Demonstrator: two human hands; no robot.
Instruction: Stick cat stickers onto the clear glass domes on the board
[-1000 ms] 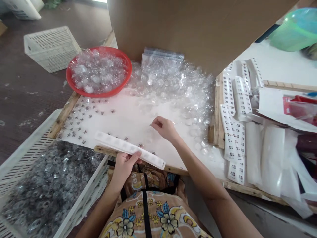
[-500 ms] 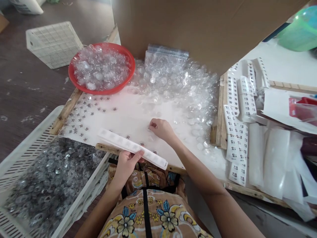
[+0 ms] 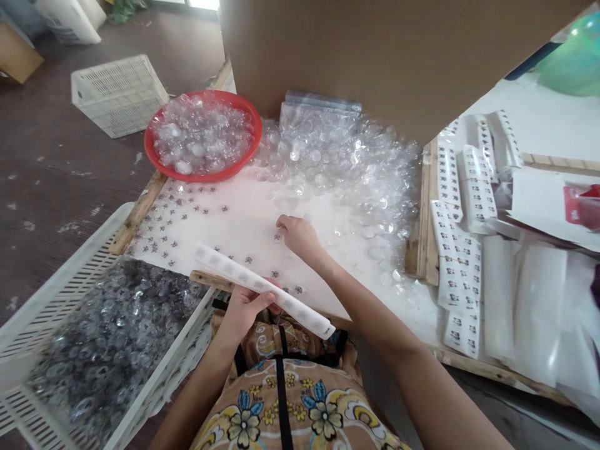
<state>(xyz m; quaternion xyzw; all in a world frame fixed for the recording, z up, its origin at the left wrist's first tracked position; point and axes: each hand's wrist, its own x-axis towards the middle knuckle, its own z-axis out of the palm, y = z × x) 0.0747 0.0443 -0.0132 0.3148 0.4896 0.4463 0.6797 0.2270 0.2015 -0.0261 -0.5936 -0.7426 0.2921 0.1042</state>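
Note:
My left hand [image 3: 250,307] grips a long white strip of stickers [image 3: 262,286], thumb on top, slanting over the table's front edge. A row of faint grey marks shows through its pale backing. Over the white tabletop [image 3: 244,228], my right hand [image 3: 299,234] has its fingers bent and pressed together; whatever is between them is hidden. A small dark-printed sticker [image 3: 277,237] lies just below those fingertips. More printed stickers [image 3: 162,228] are spread in loose rows on the left of the tabletop, with several near the front edge by the strip.
Clear plastic discs [image 3: 360,169] cover the table's back and right. A red basin [image 3: 255,144] full of them stands back left. The white crate [image 3: 140,400] at front left holds dark-printed discs. Sticker sheets [image 3: 457,250] lie right, beyond a wooden rail [image 3: 425,231]. A cardboard box [image 3: 328,50] rises behind.
My right hand has moved slightly left and back, and a printed sticker now shows under its fingers. The left hand still holds the strip. The view has shifted a little left.

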